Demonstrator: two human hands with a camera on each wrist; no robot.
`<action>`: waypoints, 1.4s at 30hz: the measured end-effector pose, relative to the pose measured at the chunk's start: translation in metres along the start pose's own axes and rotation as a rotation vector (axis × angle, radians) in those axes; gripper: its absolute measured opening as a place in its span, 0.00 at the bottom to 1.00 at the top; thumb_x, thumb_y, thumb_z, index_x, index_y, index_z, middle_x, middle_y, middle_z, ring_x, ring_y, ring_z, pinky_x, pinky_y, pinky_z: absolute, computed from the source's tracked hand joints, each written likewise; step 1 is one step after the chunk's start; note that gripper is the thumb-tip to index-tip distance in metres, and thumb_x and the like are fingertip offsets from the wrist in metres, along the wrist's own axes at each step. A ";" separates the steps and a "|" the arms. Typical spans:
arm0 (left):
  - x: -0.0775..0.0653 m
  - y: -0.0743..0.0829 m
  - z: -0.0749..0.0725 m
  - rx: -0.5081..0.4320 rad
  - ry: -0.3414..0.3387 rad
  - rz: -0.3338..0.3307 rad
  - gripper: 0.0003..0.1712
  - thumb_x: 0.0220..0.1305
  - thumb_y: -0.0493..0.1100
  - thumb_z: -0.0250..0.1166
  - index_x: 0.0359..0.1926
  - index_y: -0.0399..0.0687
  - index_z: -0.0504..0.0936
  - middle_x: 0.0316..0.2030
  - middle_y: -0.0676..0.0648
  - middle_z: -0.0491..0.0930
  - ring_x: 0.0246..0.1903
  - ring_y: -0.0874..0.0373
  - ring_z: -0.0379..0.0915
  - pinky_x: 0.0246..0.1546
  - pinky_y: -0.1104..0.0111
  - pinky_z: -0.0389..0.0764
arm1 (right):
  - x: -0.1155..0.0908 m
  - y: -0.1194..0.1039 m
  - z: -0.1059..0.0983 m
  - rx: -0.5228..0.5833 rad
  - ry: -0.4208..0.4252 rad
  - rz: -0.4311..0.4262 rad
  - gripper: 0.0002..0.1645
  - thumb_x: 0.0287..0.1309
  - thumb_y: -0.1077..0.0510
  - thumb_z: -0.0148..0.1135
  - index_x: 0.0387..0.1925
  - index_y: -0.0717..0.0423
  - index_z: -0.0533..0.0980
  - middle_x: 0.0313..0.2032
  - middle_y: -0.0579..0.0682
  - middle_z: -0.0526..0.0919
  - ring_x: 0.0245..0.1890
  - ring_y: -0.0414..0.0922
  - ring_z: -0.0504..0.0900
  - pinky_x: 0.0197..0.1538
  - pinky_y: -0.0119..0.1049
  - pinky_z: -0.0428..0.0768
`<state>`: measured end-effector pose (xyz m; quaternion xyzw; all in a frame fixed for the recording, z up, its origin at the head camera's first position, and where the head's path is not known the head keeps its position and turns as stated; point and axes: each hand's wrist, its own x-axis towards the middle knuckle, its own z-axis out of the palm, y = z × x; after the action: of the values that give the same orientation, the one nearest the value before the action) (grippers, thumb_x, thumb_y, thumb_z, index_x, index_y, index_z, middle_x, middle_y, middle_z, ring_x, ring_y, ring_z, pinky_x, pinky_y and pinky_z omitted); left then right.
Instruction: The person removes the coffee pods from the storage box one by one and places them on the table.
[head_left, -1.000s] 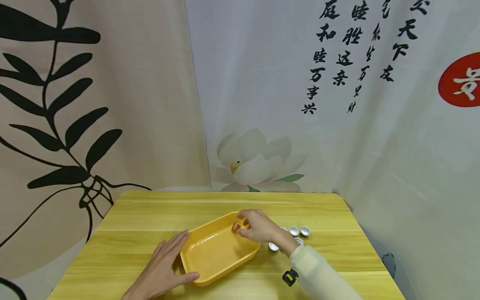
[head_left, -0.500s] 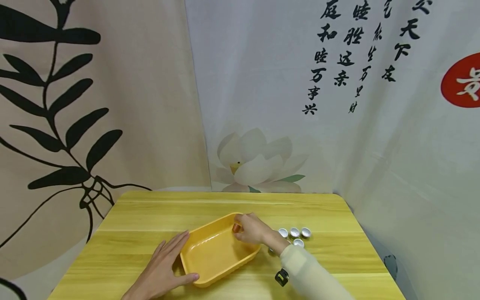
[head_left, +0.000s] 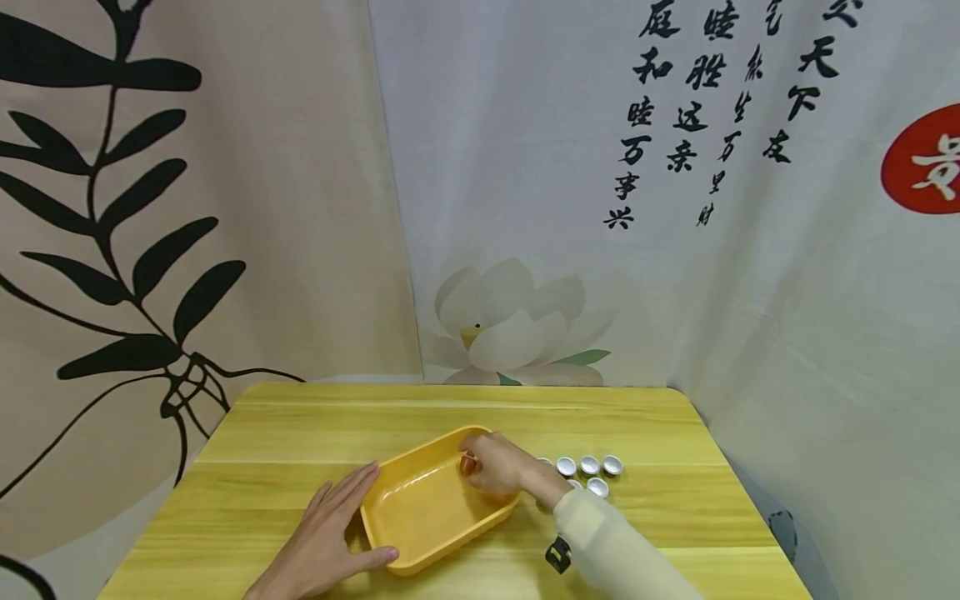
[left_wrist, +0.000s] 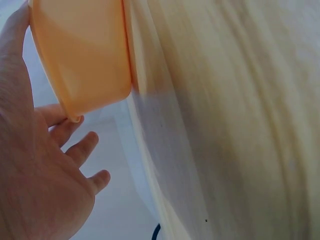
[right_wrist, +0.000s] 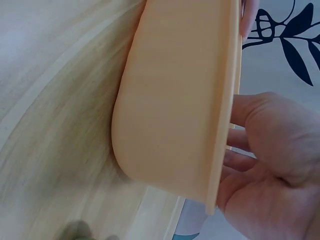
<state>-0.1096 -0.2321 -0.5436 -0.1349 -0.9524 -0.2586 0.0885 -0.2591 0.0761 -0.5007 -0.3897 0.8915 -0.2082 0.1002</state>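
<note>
A yellow plastic tray (head_left: 420, 508) lies slanted on the wooden table. My left hand (head_left: 318, 533) spans its left end, fingers mostly straight along the side and thumb against the near corner. In the left wrist view, fingertips touch the tray's rim (left_wrist: 55, 85). Inside the tray's far right part, my right hand (head_left: 498, 462) has curled fingers around a small shiny copper-coloured piece (head_left: 468, 464), partly hidden by them. The right wrist view shows the tray's outer wall (right_wrist: 170, 100) with the right fingers behind its rim; the piece itself is hidden there.
Several small round silver cups with whitish tops (head_left: 589, 465) stand on the table right of the tray, some partly behind the right forearm. A printed cloth backdrop (head_left: 525, 208) hangs behind the wooden table (head_left: 300, 417). A black device sits at the right wrist.
My right hand has moved slightly left and down into the tray, its fingers closing further around the copper-coloured piece. More silver cups show beside the forearm. The left hand and tray stay put.
</note>
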 end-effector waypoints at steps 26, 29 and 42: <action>0.000 0.001 0.001 -0.012 -0.002 -0.025 0.70 0.57 0.78 0.81 0.89 0.49 0.64 0.87 0.41 0.67 0.83 0.34 0.68 0.78 0.20 0.61 | 0.009 -0.004 0.019 -0.011 -0.046 -0.036 0.03 0.70 0.59 0.77 0.39 0.47 0.90 0.33 0.36 0.88 0.32 0.28 0.74 0.41 0.21 0.77; 0.000 0.001 0.001 -0.012 0.005 -0.013 0.70 0.57 0.77 0.81 0.89 0.49 0.65 0.87 0.41 0.68 0.83 0.35 0.68 0.77 0.20 0.61 | 0.008 -0.002 0.018 0.002 -0.064 -0.041 0.03 0.71 0.60 0.75 0.42 0.48 0.92 0.35 0.38 0.90 0.32 0.28 0.74 0.42 0.21 0.77; -0.001 0.003 -0.002 0.001 0.003 -0.007 0.70 0.57 0.79 0.80 0.89 0.50 0.65 0.87 0.43 0.68 0.83 0.36 0.69 0.78 0.21 0.62 | 0.005 -0.003 0.016 0.046 -0.080 -0.050 0.04 0.71 0.62 0.76 0.42 0.49 0.93 0.37 0.39 0.94 0.37 0.25 0.83 0.45 0.19 0.83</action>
<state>-0.1079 -0.2309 -0.5411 -0.1311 -0.9529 -0.2587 0.0889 -0.2554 0.0657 -0.5142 -0.4174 0.8718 -0.2152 0.1393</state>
